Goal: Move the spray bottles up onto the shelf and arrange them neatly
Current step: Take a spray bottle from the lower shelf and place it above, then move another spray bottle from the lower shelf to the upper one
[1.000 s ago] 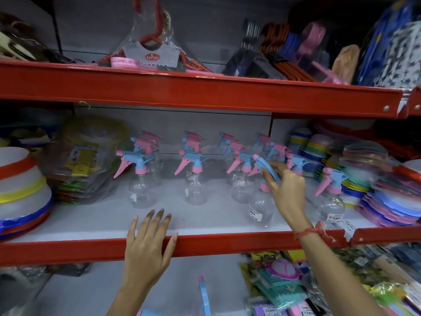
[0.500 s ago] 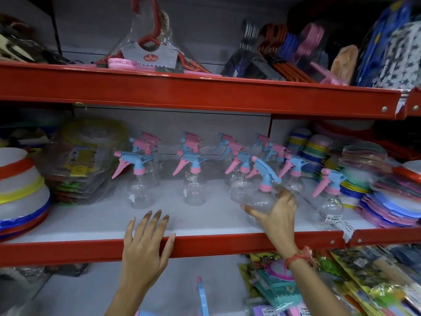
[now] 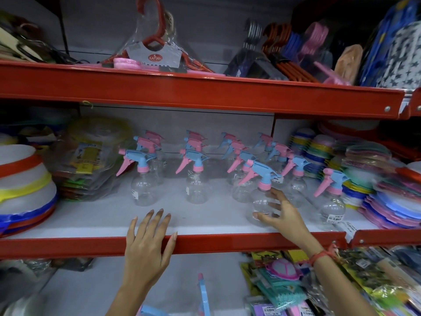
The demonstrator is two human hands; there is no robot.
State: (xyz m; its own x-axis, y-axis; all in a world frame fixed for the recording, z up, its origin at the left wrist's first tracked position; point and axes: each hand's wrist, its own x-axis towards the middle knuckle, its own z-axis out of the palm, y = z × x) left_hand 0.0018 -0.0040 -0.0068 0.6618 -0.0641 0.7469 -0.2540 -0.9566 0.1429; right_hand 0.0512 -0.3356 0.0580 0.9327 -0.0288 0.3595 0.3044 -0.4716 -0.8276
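Several clear spray bottles with pink and blue trigger heads stand in rows on the white middle shelf [image 3: 209, 216]. The frontmost spray bottle [image 3: 262, 173] stands near the shelf's front edge. My right hand [image 3: 286, 218] wraps its round clear body, thumb in front and fingers showing through the plastic. Another bottle [image 3: 332, 202] stands alone to the right, and two front bottles [image 3: 143, 189] [image 3: 196, 187] head the left rows. My left hand [image 3: 148, 244] lies flat on the red front rail, fingers spread, holding nothing. A blue and pink spray head [image 3: 202, 293] pokes up from the shelf below.
Stacked coloured plastic lids [image 3: 391, 201] crowd the shelf's right end. Banded bowls [image 3: 22, 185] and bagged goods [image 3: 86, 160] fill its left end. The red upper shelf [image 3: 205, 94] overhangs closely and carries packed hangers [image 3: 155, 53]. Packaged items [image 3: 284, 281] lie on the lower shelf.
My right hand slid from the front bottle's trigger head down to its clear body and now cups it. My left hand has stayed on the rail.
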